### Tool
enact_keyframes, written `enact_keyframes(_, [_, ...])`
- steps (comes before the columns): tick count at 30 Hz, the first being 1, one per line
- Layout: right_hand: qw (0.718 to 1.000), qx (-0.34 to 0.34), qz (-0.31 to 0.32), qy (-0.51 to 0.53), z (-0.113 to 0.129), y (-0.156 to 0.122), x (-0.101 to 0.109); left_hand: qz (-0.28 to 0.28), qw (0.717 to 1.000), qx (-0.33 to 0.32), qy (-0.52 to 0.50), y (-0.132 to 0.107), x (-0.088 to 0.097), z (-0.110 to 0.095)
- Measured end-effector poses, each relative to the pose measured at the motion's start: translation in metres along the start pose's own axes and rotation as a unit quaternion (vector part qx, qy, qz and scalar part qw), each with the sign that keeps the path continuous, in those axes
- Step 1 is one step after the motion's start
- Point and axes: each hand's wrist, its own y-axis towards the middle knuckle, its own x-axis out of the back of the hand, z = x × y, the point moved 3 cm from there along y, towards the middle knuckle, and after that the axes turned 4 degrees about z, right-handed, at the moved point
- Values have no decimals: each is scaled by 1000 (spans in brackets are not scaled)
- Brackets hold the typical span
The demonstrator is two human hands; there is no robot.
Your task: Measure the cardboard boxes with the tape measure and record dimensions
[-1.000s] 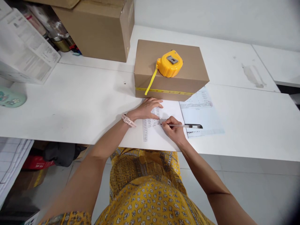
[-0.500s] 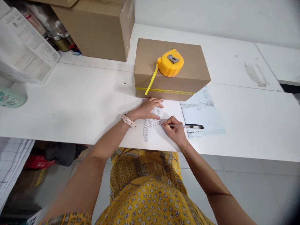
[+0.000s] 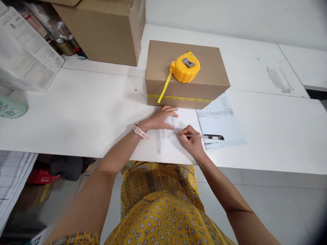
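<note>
A white sheet of paper (image 3: 168, 149) with columns of small handwriting lies near the table's front edge. My left hand (image 3: 163, 118) rests flat on its upper part, fingers stretched and thumb apart, covering some of the writing. In my right hand (image 3: 190, 141) is a pen (image 3: 211, 136) with a clear barrel and dark cap end, pinched between thumb and fingers. Its tip is at the rightmost column of writing. Just beyond the sheet stands a brown cardboard box (image 3: 176, 89), and on top of it sits a yellow tape measure (image 3: 186, 68) with a yellow strap hanging down.
A pale blue printed sheet (image 3: 222, 126) lies right of the writing paper, partly under the box. A larger cardboard box (image 3: 107, 37), a white printed carton (image 3: 28, 51) and a mint-green object (image 3: 12, 107) stand on the left of the white table (image 3: 76, 119).
The pen and my right hand have shifted very slightly to the right. My left hand stays in place on the paper.
</note>
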Motion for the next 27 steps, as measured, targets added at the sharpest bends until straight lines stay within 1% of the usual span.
enact_keyframes(9, [1000, 7, 13, -7, 4, 0, 0, -8, 1000, -1, 6, 0, -1, 1])
enact_keyframes(18, [1000, 2, 15, 3, 4, 1, -1, -5, 1000, 6, 10, 0, 0, 0])
enact_keyframes(27, [1000, 12, 14, 5, 5, 1, 0, -12, 1000, -1, 8, 0, -1, 2])
